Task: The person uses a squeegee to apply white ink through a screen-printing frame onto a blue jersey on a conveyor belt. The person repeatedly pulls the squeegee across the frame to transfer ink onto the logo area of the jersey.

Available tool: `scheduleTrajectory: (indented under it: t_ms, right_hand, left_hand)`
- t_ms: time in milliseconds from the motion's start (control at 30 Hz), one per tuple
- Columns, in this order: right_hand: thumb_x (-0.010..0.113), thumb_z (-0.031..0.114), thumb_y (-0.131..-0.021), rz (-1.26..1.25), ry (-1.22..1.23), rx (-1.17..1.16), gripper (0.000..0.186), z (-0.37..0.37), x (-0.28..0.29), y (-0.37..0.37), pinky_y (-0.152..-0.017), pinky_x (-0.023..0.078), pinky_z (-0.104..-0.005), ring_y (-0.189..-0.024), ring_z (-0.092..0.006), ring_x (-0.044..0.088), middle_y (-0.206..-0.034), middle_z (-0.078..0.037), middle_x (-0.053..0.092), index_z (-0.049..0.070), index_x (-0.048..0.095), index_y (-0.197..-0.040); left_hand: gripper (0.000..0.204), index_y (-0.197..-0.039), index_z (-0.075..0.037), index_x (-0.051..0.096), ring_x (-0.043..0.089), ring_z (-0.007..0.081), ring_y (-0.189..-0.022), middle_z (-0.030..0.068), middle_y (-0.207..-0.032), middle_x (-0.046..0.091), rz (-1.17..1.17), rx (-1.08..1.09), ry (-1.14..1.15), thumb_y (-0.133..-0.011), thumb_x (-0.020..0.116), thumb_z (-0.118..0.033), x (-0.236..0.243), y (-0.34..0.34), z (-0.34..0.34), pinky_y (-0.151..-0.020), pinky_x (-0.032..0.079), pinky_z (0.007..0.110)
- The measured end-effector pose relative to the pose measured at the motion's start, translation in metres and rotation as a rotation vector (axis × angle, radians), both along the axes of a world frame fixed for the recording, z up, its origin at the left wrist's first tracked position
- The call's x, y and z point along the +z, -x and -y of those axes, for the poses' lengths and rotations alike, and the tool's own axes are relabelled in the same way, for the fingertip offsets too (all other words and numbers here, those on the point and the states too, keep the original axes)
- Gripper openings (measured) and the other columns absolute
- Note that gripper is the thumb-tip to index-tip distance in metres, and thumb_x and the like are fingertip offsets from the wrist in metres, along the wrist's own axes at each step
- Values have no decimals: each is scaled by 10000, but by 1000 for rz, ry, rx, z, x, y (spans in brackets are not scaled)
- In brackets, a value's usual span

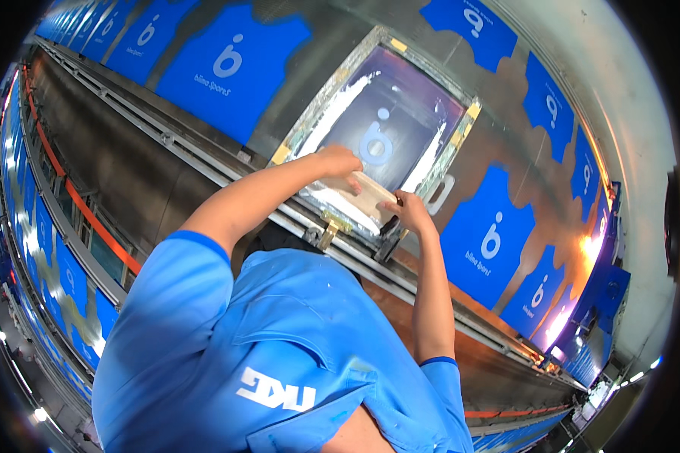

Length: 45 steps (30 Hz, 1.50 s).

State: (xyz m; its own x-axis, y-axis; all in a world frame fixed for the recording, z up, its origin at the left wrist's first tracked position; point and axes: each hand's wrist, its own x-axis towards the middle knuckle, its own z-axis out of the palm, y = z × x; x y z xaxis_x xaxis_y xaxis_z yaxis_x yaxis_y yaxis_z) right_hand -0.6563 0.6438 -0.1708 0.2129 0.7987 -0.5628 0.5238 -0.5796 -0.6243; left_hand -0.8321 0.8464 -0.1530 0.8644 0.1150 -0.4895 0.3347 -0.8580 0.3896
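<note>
A metal-framed printing screen [466, 121] lies on the long table, with a dark translucent mesh, white ink along its sides and a pale logo shape in the middle. Across its near end, my left hand [340, 163] and my right hand [407, 209] grip a pale squeegee [374, 195], one toward each end, fingers curled over it. The blade's lower edge is hidden. A brass-coloured clamp [332, 226] sits at the near edge of the frame, and a white handle [441, 194] sticks out from its right side.
Blue cut shirt panels [204, 98] with white prints lie along the table [468, 151] on both sides of the screen. A metal rail [166, 140] runs along the near edge. An orange strip [91, 211] runs at the left. A bright glowing heater or lamp [589, 245] stands at the right.
</note>
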Motion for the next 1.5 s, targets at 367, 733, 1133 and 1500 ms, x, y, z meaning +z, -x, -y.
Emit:
scheduleTrajectory:
  t_ms: [367, 733, 1133, 1500]
  right_hand:
    - [689, 245, -978, 55, -715, -967, 362, 13, -25, -102, -743, 499, -287, -849, -130, 603, -982, -72, 703, 4, 663, -1247]
    - [552, 106, -996, -300, -463, -823, 374, 3, -71, -85, -437, 362, -294, -496, -95, 439, -645, 11, 507, 33, 588, -1361]
    - [654, 219, -979, 63, -849, -852, 367, 80, -76, -141, -939, 542, -460, -1061, -382, 675, -1193, -252, 699, -91, 677, -1175]
    - [654, 185, -974, 379, -851, -796, 313, -43, -51, -63, -956, 535, -445, -1003, -355, 696, -1097, -244, 729, -73, 716, -1140]
  left_hand:
    - [530, -1123, -165, 739, 694, 337, -1028, 105, -1045, 750, 324, 75, -97, -765, 804, -551, 50, -126, -111, -832, 525, 463]
    - [157, -889, -162, 747, 681, 372, -829, 134, -868, 725, 596, 219, -5, -752, 711, -230, -54, -126, -131, -722, 520, 493]
    - [357, -1036, -248, 753, 696, 288, -894, 27, -890, 741, 604, 308, -190, -714, 707, -102, 10, 102, 160, -745, 493, 475]
    - [164, -843, -156, 726, 614, 244, -985, 23, -854, 677, 488, 348, -354, -722, 753, -263, 43, 165, 40, -862, 424, 419]
